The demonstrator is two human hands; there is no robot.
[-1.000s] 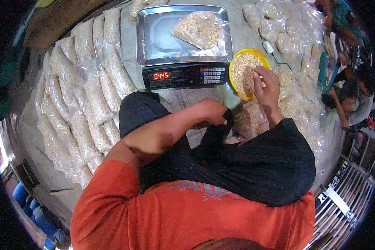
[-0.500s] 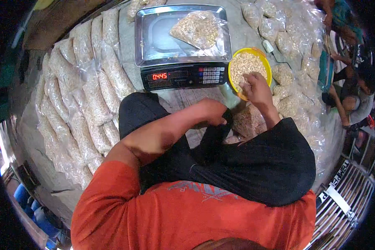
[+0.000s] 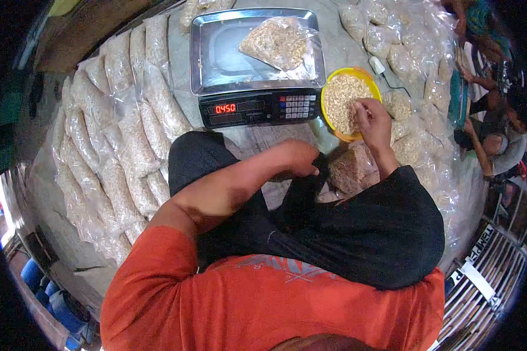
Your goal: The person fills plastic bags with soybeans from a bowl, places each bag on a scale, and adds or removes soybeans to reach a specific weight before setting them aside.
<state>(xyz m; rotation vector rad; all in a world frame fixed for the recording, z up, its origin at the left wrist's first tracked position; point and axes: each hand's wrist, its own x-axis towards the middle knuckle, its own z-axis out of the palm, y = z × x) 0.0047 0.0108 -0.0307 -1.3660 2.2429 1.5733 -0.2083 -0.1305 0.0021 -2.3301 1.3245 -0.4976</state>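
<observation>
A yellow bowl (image 3: 376, 88) holds pale, chip-like pieces (image 3: 342, 93). Over its right side is my right hand (image 3: 373, 120), thumb and fingers pressed together; whatever lies between them is too small to make out. My left hand (image 3: 301, 158) rests closed by my black-clad knee, its fingers partly hidden. On the metal tray (image 3: 219, 58) of a digital scale (image 3: 234, 111) lies a clear plastic bag of the same pale pieces (image 3: 278, 44), its loose end to the lower right. The red display reads 0.450.
Long filled plastic bags (image 3: 134, 134) lie in rows at the left. Smaller filled bags (image 3: 401, 58) cover the right side. A brownish bag (image 3: 351, 169) sits below the bowl. Other people (image 3: 503, 140) are at the far right, near a metal rack (image 3: 492, 269).
My right hand has moved slightly right within the bowl area, and its fingers have drawn together. The display went from 0.445 to 0.450. My left hand stays in place.
</observation>
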